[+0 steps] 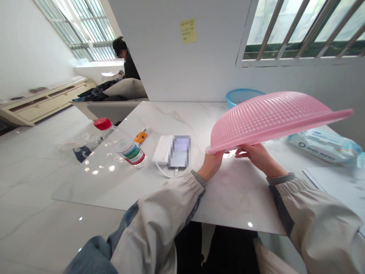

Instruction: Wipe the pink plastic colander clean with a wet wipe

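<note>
A pink plastic colander (pixel 270 120) hangs upside down and tilted above the white marble table (pixel 236 194). My left hand (pixel 211 164) grips its near left rim. My right hand (pixel 256 156) supports the rim a little further along, with the fingers curled under it. Below and left of my hands lie a white power bank (pixel 163 149) and a phone (pixel 179 152) joined by a white cable (pixel 165 172). Further left, a plastic water bottle (pixel 122 142) with a red cap lies on its side.
A small orange item (pixel 140 137) lies beyond the bottle. A blue basin (pixel 241 97) stands at the far edge, with a packet of wet wipes (pixel 323 146) and white paper (pixel 336 186) to the right. A person (pixel 125 61) sits on a sofa in the background.
</note>
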A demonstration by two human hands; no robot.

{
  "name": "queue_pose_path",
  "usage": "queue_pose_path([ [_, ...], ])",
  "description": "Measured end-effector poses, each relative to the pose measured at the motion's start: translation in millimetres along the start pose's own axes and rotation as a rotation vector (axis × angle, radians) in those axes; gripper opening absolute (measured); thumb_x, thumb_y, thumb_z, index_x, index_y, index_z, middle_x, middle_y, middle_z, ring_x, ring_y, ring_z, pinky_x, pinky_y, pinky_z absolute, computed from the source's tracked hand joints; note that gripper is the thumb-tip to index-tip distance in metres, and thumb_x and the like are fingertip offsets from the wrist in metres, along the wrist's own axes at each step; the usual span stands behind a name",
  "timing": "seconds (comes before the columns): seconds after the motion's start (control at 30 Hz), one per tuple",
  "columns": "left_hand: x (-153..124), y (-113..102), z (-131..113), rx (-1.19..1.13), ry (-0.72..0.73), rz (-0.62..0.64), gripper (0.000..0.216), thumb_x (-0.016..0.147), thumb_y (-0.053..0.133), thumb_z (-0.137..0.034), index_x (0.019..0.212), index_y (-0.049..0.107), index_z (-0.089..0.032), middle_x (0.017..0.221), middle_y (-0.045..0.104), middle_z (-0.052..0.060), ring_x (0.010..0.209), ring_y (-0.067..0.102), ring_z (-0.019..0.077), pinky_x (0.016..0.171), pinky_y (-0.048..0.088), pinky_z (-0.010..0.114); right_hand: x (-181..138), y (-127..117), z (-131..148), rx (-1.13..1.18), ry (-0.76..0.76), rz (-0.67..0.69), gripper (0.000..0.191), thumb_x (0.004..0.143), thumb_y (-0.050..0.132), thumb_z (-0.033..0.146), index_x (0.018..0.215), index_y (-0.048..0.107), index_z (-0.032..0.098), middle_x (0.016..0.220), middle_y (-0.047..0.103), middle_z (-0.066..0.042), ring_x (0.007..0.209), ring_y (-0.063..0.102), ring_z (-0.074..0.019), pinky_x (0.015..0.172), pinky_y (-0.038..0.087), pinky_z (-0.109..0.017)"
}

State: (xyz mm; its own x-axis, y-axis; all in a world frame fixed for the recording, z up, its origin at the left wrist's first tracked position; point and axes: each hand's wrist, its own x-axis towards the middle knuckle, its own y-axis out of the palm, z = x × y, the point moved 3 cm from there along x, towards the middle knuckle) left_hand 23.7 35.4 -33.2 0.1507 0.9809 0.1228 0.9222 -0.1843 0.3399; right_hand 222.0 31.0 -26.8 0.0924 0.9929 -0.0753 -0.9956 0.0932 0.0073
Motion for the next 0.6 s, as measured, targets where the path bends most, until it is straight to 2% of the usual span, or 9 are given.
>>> queue_pose_path([
  [0.1,-2.5,-2.3,-5.2,-0.005,0.035,-0.057,0.027,0.092,0.093,-0.04,0.115,0.09,-0.025,0.123,0.089,0.01,0.129,0.081,0.0365,0.122,0.061,0.052,1.7,-2.4,0.7,0.01,-0.005,-0.035,0.046,0.079,0.105,0.06,0.104,0.083,0.027,0.09,0.08,-0.004,0.075,0.077,-0.0224,0.07,0.074,-0.041],
  [0.2,-3.8,-3.8,-8.9,-0.099,0.062,-0.133,0.045,0.083,0.1,-0.028,0.127,0.088,-0.024,0.136,0.086,0.011,0.145,0.074,0.0352,0.135,0.051,0.052,5.9,-6.9,-1.9,-0.009,-0.021,-0.078,0.051,0.074,0.108,0.06,0.101,0.083,0.024,0.089,0.08,-0.006,0.072,0.075,-0.0223,0.066,0.074,-0.041],
  [0.27,-2.3,-5.6,-6.6,-0.137,0.025,-0.191,0.054,0.077,0.103,-0.023,0.128,0.086,-0.021,0.135,0.086,0.014,0.145,0.074,0.0365,0.135,0.051,0.054,9.0,-10.4,-4.5,-0.028,-0.035,-0.117,0.054,0.071,0.109,0.061,0.096,0.082,0.022,0.088,0.08,-0.008,0.069,0.075,-0.0229,0.064,0.075,-0.043],
  [0.33,0.9,-7.9,-1.9,-0.147,-0.016,-0.235,0.053,0.075,0.103,-0.02,0.125,0.086,-0.018,0.132,0.087,0.014,0.143,0.075,0.0373,0.133,0.052,0.055,11.6,-12.9,-7.0,-0.034,-0.038,-0.146,0.056,0.07,0.109,0.062,0.095,0.082,0.02,0.089,0.081,-0.01,0.069,0.076,-0.0246,0.065,0.076,-0.045],
  [0.5,7.2,-13.5,7.6,-0.09,-0.037,-0.279,0.035,0.08,0.096,-0.023,0.113,0.085,-0.017,0.123,0.089,0.014,0.132,0.08,0.0355,0.126,0.058,0.054,16.4,-14.1,-8.7,0.101,-0.067,-0.179,0.057,0.076,0.103,0.06,0.116,0.081,0.025,0.12,0.084,-0.01,0.103,0.084,-0.0335,0.065,0.078,-0.043],
  [0.6,7.3,-14.7,10.0,-0.044,-0.036,-0.301,0.033,0.082,0.095,-0.025,0.113,0.085,-0.016,0.122,0.089,0.015,0.131,0.081,0.0356,0.123,0.06,0.053,17.4,-12.4,-8.2,0.214,-0.066,-0.213,0.056,0.076,0.098,0.056,0.12,0.079,0.027,0.121,0.083,-0.007,0.108,0.084,-0.0348,0.066,0.079,-0.045],
])
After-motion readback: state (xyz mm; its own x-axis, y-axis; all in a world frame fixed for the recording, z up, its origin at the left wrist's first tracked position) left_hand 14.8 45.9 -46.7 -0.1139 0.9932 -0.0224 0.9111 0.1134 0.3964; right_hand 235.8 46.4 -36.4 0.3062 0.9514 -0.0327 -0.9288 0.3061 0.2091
